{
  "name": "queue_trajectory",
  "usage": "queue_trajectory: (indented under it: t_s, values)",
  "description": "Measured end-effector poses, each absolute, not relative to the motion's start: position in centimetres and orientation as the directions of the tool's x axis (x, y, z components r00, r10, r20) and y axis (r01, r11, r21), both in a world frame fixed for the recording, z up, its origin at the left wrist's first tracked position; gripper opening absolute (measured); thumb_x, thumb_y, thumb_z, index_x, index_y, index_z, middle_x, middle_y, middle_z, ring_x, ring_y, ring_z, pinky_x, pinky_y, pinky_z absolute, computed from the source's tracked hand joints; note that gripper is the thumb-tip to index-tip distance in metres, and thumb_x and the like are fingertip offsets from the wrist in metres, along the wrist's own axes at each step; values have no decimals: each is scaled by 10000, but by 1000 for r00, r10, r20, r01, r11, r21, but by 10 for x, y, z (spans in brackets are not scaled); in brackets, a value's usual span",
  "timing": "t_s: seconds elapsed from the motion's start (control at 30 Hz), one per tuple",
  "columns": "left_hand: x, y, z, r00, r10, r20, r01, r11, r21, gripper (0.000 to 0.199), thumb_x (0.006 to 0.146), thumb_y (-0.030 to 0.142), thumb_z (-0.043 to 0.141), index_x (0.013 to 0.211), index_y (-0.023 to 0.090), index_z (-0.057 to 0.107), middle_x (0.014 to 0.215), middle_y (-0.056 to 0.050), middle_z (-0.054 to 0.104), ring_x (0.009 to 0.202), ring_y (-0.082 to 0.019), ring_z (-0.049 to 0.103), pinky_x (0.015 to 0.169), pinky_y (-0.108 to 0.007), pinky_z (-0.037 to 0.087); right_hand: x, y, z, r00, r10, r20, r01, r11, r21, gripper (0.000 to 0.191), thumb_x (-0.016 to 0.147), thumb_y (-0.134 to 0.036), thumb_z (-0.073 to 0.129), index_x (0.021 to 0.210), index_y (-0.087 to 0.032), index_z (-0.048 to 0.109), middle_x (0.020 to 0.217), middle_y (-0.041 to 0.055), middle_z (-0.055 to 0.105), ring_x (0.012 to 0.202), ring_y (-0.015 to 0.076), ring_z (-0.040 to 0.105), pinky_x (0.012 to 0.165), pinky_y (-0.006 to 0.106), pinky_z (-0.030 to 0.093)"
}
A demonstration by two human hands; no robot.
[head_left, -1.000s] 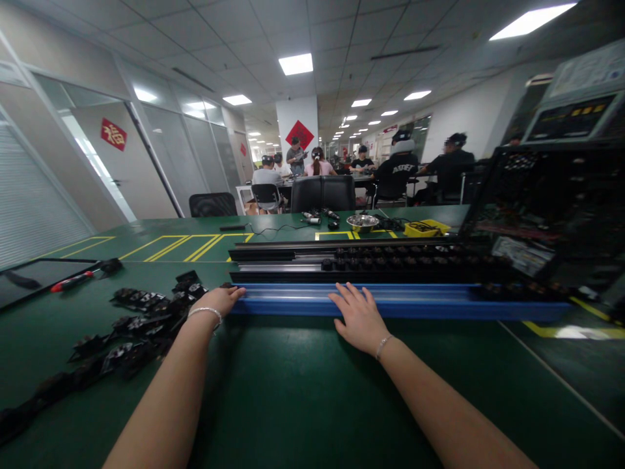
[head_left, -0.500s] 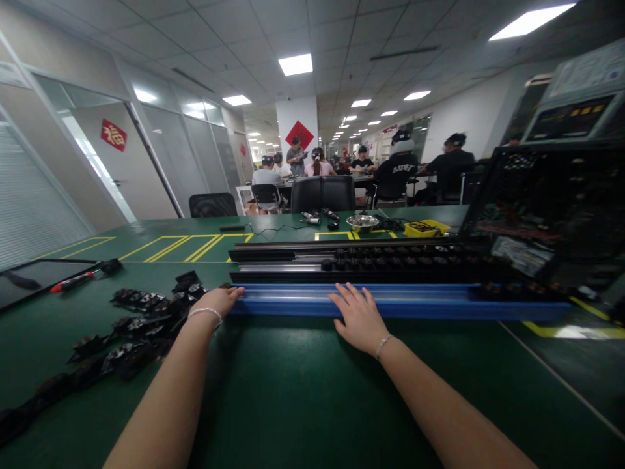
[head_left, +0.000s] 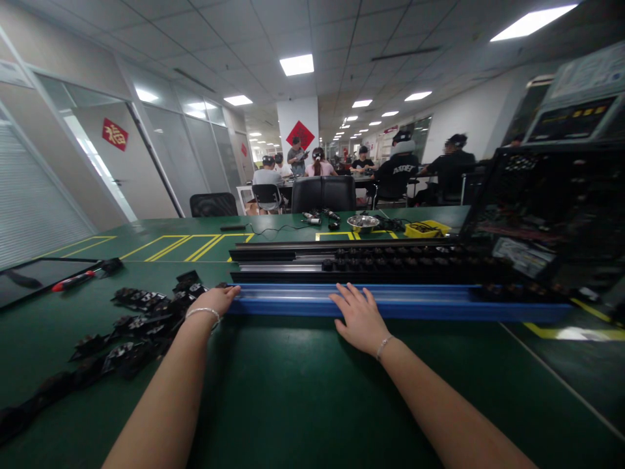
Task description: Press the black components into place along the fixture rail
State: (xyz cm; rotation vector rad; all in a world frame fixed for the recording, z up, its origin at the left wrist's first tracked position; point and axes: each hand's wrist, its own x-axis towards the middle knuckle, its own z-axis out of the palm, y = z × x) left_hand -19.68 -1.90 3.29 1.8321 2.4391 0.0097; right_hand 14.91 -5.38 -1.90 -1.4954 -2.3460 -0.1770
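Resting on the blue rail [head_left: 420, 309], the right hand [head_left: 362, 320] spreads wide; the left hand [head_left: 215, 302] meets the rail's nine o'clock end, hold unclear.

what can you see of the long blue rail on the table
The blue rail is a long, straight channel with a shiny, metallic-looking strip inside. It lies lengthwise across the green table, nearer than the black rails. Small dark parts sit along its right portion. The left hand is at its left end; the right hand has spread fingers over it.
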Motion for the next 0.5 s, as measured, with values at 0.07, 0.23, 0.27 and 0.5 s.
queue_trajectory:
  t_s: [0.07,0.23,0.27,0.5]
  values:
    - [-197,-19,33,-282,957,-73,955,287,68,542,833,557,239,1163,310,592,1152,-43,629,1039,-250,580,843,-315,446,149,-54,-19,-380,855,354,897,434,-84,511,745,-300,484,1253,-256,446,1415,54,344,1294,259,258,1047,480,116]
    - [-199,-17,30,-288,954,-78,952,294,79,567,830,558,224,1173,291,588,1149,-66,629,1035,-261,581,835,-327,449,149,-54,-18,-380,856,351,897,434,-86,508,744,-296,481,1250,-257,447,1414,55,346,1294,256,257,1048,478,113]
    - [-200,-16,29,-284,956,-77,953,290,82,569,830,557,221,1177,290,584,1149,-71,628,1033,-264,582,833,-332,450,149,-54,-18,-380,855,352,897,434,-86,508,744,-296,480,1249,-256,449,1413,56,348,1294,257,258,1047,479,115]
    - [-222,-9,17,-290,957,-27,953,291,85,564,836,513,229,1178,245,588,1131,-102,634,1044,-278,571,868,-363,433,149,-53,-19,-376,856,354,897,432,-91,510,740,-290,481,1249,-262,455,1412,51,350,1291,261,264,1045,488,118]
